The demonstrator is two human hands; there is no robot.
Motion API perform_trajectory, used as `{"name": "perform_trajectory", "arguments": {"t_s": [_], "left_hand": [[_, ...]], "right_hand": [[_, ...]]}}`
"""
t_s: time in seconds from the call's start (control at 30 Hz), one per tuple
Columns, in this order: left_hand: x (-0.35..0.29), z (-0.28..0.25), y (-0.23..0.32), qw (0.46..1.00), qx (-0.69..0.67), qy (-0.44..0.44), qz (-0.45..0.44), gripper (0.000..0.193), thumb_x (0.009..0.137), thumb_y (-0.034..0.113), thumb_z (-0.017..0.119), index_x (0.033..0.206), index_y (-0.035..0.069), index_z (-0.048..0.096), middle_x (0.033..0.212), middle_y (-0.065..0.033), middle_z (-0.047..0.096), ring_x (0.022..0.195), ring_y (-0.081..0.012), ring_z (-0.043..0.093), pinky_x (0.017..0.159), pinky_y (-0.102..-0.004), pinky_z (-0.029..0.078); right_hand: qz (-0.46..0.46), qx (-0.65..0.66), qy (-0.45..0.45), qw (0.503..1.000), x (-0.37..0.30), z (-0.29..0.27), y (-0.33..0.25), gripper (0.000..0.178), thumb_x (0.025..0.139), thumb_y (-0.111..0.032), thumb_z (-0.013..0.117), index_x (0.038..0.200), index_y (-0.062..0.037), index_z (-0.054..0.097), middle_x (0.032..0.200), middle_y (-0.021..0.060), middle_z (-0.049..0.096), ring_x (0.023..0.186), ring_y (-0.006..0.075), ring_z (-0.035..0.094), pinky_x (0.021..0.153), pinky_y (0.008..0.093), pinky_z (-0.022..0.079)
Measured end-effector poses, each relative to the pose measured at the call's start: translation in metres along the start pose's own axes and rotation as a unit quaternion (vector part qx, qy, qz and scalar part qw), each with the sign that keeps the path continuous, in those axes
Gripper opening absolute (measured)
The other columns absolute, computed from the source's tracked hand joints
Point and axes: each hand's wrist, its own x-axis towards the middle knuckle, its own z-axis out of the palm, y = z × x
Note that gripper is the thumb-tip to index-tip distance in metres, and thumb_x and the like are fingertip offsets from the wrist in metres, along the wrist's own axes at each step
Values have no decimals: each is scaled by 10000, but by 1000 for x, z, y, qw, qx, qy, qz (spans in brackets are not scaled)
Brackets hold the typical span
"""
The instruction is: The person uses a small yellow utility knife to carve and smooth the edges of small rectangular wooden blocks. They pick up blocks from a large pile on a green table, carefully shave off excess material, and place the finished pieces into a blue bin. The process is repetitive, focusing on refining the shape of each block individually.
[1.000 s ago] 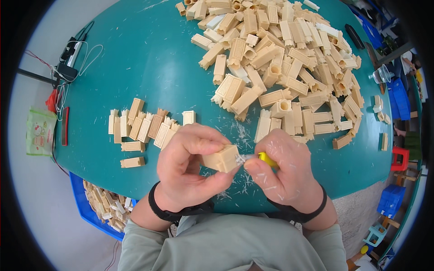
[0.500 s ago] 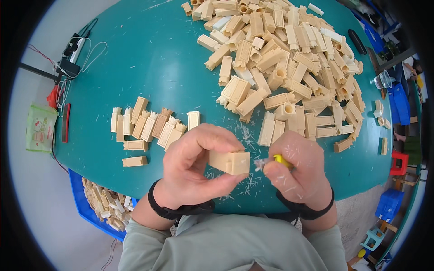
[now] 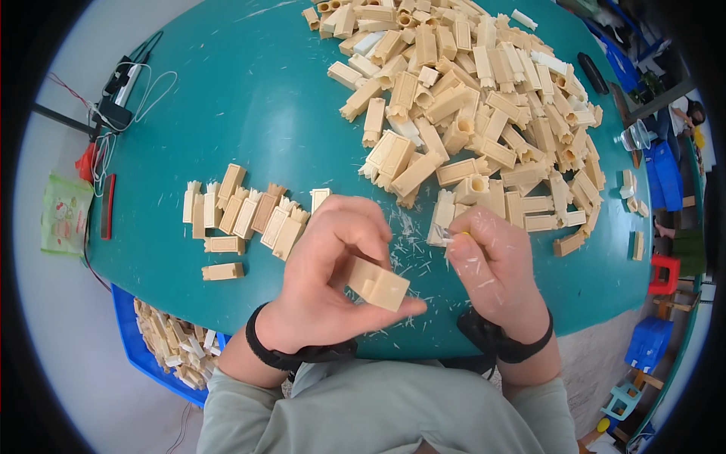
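Observation:
My left hand is closed around a beige rectangular block, its plain square end facing right and a small raised tab on one side. The thumb lies under the block and the fingers curl over it. A short distance to the right, my right hand is closed on a small knife. Only its short tip shows clearly, pointing left and clear of the block, while the fist hides most of the yellow handle. Pale shavings lie on the table between the hands, and bits cling to the right thumb.
A large heap of similar blocks covers the far right of the green table. A loose group of blocks lies left of my hands. Beside the table's left edge, a blue bin holds more. Cables hang at the far left.
The block has tilted in my left hand, its end turning downward, and the left thumb has stretched out. My right hand has moved up and away from the block with the knife.

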Motion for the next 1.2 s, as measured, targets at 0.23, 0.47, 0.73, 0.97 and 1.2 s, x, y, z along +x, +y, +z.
{"name": "perform_trajectory", "arguments": {"t_s": [0.23, 0.47, 0.73, 0.97, 1.2], "left_hand": [[8, -18, 2, 982, 164, -67, 67, 405, 713, 51, 726, 1011, 33, 452, 982, -107, 526, 864, -163, 523, 737, -273, 430], [-1, 3, 2, 992, -112, 45, -36, 384, 790, 247, 671, 1039, 23, 482, 937, -131, 543, 814, -165, 549, 652, -259, 455], [0, -9, -6, 998, -35, -42, 12, 318, 762, 78, 656, 1039, 11, 516, 1030, -134, 502, 906, -198, 497, 807, -293, 405], [1, -9, -4, 996, -58, -74, -9, 281, 784, 85, 645, 1017, 11, 507, 1007, -121, 499, 893, -184, 498, 789, -284, 404], [0, -12, 1, 983, -124, -125, -49, 286, 778, 73, 654, 1016, 24, 504, 1009, -120, 511, 887, -174, 507, 779, -285, 411]], "right_hand": [[-72, 18, -35, 997, -2, 2, 1, 227, 798, -227, 641, 762, -19, 560, 659, 111, 524, 565, 250, 508, 509, 310, 406], [-119, 8, -51, 992, -1, -3, -2, 239, 779, -242, 668, 745, -34, 557, 624, 83, 519, 548, 249, 510, 475, 307, 393], [-145, -17, -59, 988, -1, -3, -2, 233, 760, -227, 690, 743, -39, 554, 621, 79, 511, 533, 238, 509, 457, 306, 384], [-177, -70, -29, 981, 0, -2, 5, 245, 743, -260, 705, 747, -60, 562, 622, 63, 516, 513, 222, 509, 438, 300, 382], [-139, -102, 24, 985, 1, -3, 5, 256, 755, -270, 696, 742, -48, 568, 623, 80, 523, 516, 238, 512, 443, 300, 389]]}}
